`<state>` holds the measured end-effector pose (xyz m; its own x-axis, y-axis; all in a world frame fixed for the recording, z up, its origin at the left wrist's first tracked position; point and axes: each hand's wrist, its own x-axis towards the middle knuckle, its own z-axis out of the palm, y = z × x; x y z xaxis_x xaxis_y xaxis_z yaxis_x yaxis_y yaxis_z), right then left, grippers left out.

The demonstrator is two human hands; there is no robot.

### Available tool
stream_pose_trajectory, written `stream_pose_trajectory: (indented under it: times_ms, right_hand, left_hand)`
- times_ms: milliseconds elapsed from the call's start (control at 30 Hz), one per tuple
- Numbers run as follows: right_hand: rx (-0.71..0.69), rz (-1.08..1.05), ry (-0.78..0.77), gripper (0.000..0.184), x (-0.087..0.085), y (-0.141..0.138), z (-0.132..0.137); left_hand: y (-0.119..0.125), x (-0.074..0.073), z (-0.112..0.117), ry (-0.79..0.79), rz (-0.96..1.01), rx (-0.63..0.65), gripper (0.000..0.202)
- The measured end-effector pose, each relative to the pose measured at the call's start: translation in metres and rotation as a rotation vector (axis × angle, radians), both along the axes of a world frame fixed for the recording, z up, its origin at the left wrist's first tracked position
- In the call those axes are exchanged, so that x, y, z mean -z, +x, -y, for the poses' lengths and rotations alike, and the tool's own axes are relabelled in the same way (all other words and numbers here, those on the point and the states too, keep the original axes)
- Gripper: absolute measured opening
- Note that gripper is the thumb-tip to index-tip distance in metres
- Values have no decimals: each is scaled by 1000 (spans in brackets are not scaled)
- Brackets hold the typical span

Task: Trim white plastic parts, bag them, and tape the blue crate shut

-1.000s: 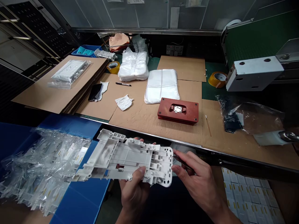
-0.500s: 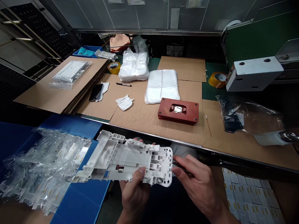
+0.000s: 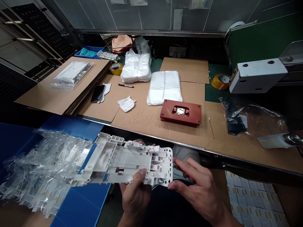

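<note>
A long white moulded plastic frame (image 3: 123, 162) lies flat in the air below the table's front edge. My left hand (image 3: 136, 195) grips it from underneath, thumb on its near edge and fingertips showing over the far edge. My right hand (image 3: 199, 189) is at the frame's right end, thumb against the lower corner, fingers pinched on a thin dark tool (image 3: 181, 167) that points at that end.
A blue bin (image 3: 78, 201) of clear plastic bags (image 3: 40, 170) sits at the left. On the cardboard-covered table (image 3: 146, 119) lie a red fixture block (image 3: 181, 112), stacks of white bags (image 3: 164, 85), a phone (image 3: 97, 93), a pen, tape rolls and a swab. A label sheet (image 3: 253, 201) lies lower right.
The frame has shifted slightly left and down. My right hand has moved in closer, its thumb now touching the frame's right corner.
</note>
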<state>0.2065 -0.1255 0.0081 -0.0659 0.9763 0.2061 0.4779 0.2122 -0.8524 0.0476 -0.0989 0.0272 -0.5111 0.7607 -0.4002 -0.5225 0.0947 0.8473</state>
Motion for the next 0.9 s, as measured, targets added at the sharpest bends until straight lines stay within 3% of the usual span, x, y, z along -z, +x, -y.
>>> stream_pose_trajectory:
  times_ms: [233,367,433,667,900]
  right_hand:
    - [-15,14,33,37,0,-3,3]
    - [-243,121,147,34,4,6,-1]
    - [-293,131,159,38,8,14,-3]
    - [-53,72,-41,27,22,32,-10]
    - [36,383,-118,34,38,42,-12]
  left_hand:
    - [0,2,-1,34,-9,22,79]
    - [-2,8,-4,70,16,14,79]
    - [-3,11,-7,90,19,8,79]
    - [-8,11,-13,103,25,1,81]
    - [-10,13,-11,57,39,103,77]
